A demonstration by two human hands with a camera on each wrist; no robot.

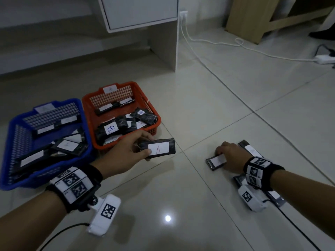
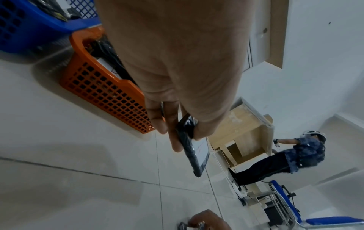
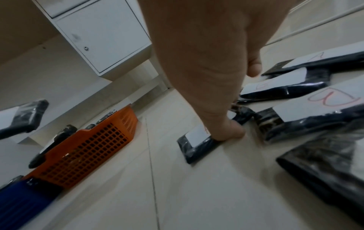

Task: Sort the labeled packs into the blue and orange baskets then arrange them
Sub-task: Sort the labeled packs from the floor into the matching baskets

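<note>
- The right hand (image 1: 228, 156) lies over a small black plastic-wrapped pack (image 1: 216, 162) on the pale glossy tiled floor (image 1: 181, 205); its fingers curl down onto the far end while the thumb (image 3: 235, 132) presses the pack's near edge, so the hand grips it. The red letter on its white label is mostly covered and hard to read.
- More black packs lie behind and under the right wrist, partly hidden by the wrist strap in the head view. The right wrist view shows one with a red "A" label (image 3: 319, 59), one with a red "B" label (image 3: 315, 112), and a blurred pack cut off at the frame's lower right.
- The left hand (image 1: 125, 151) pinches a long black wrapped pack with a white label bearing a red "A" (image 1: 157, 148) by its left end, thumb on top and fingers beneath, held above the floor just in front of the orange basket's near right corner.
- The orange plastic mesh basket (image 1: 154, 127) holds a loose heap of black packs, one labelled "B"; other labels there are too small to make out.
- The blue plastic mesh basket (image 1: 10, 127) stands touching the orange one on its left, with several packs lying slanted inside, labels blank or unreadable.
- Bare floor lies between the two hands and toward the camera; a white cabinet (image 1: 141, 13) stands behind the baskets.
</note>
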